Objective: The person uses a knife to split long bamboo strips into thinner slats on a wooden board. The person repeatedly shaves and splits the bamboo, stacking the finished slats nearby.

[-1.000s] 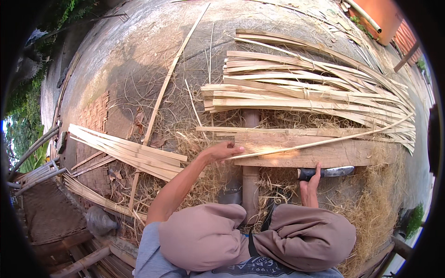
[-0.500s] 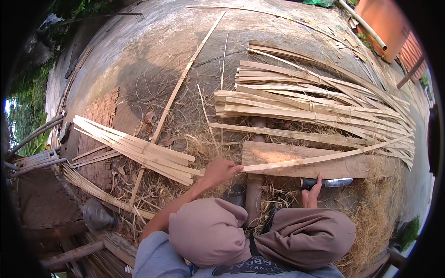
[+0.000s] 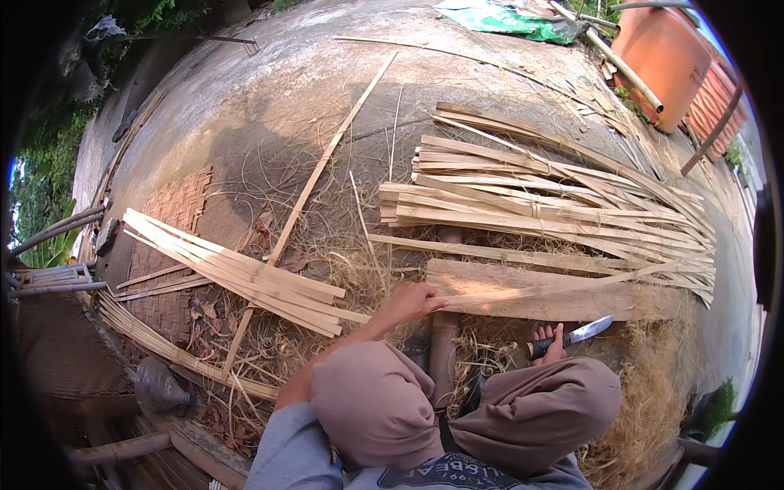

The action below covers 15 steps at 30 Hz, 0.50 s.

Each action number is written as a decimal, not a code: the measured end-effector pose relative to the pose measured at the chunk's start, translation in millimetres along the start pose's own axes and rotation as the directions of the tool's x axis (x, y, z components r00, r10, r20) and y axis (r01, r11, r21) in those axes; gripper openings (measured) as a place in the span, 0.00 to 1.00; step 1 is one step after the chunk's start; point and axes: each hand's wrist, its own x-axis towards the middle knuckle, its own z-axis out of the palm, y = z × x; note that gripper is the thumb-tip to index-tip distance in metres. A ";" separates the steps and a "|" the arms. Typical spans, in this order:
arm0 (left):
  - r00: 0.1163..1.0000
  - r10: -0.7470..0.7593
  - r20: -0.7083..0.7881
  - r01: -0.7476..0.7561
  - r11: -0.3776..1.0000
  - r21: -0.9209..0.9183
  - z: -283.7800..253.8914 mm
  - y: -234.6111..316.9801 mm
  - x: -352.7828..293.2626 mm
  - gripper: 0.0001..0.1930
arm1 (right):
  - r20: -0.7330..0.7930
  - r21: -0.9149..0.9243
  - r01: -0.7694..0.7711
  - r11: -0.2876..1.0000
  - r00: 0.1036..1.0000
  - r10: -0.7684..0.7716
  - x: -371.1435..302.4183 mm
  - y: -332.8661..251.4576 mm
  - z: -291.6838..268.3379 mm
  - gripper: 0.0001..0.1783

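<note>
My left hand [image 3: 412, 303] is closed on the near end of a thin bamboo strip [image 3: 588, 281]. The strip runs rightward across a wooden board [image 3: 523, 309], and its far end meets the spread bundles on the right. In my right hand [image 3: 552, 346] is a knife [image 3: 590, 329], gripped by its dark handle near my right knee. Its blade points right and slightly away from me, just off the board's near edge. Left of my left hand lies a fan of pale bamboo strips [image 3: 245, 269].
Tied bundles of bamboo strips [image 3: 539, 204] lie beyond the board. Curly shavings [image 3: 645, 384] cover the ground on the right. A long strip [image 3: 327, 155] extends away from me. A clear plastic bottle [image 3: 159, 388] is at the lower left, and an orange container [image 3: 661, 65] stands far right.
The knife has come away from the board's edge toward me, its blade now angled upward. My left hand has shifted slightly right with the strip. The view has tilted a little.
</note>
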 end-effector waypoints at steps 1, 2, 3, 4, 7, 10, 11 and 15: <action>0.999 -0.003 0.032 0.004 1.000 -0.023 0.2 -1.6 -2.7 0.27 | -0.031 -0.120 0.038 0.992 0.999 -0.042 0.3 -8.8 -6.3 0.29; 0.997 -0.041 0.060 0.042 0.999 -0.025 -1.0 -4.0 -12.1 0.27 | -0.054 -0.253 0.052 0.966 0.996 -0.068 -11.1 -17.1 -10.6 0.27; 0.994 -0.058 0.096 0.061 0.998 -0.025 -2.4 0.4 -15.2 0.27 | -0.084 -0.371 0.071 0.926 0.990 -0.109 -19.8 -25.3 -16.4 0.26; 0.988 -0.076 0.133 0.080 0.997 -0.023 -3.6 4.9 -17.8 0.26 | -0.020 -0.440 0.153 0.885 0.984 -0.179 -18.6 -27.8 -26.9 0.25; 0.992 0.048 0.112 -0.027 0.983 -0.183 -2.1 6.3 -21.6 0.24 | 0.167 -0.739 0.366 0.565 0.913 -0.373 -12.4 -44.9 -57.1 0.23; 0.933 -0.106 0.345 0.211 0.935 -0.285 -6.0 16.2 -27.0 0.22 | 0.436 -0.867 0.492 -0.076 0.677 -0.594 -25.6 -63.6 -49.8 0.23; 0.943 -0.098 0.317 0.180 0.954 -0.241 -7.4 8.8 -33.7 0.21 | 0.439 -0.854 0.520 -0.005 0.716 -0.542 -32.5 -72.0 -38.3 0.23; 0.988 -0.024 0.151 0.042 0.992 -0.117 -30.7 -25.5 -44.5 0.21 | 0.402 -0.907 0.408 -0.102 0.769 -0.497 -16.3 -92.4 -42.8 0.24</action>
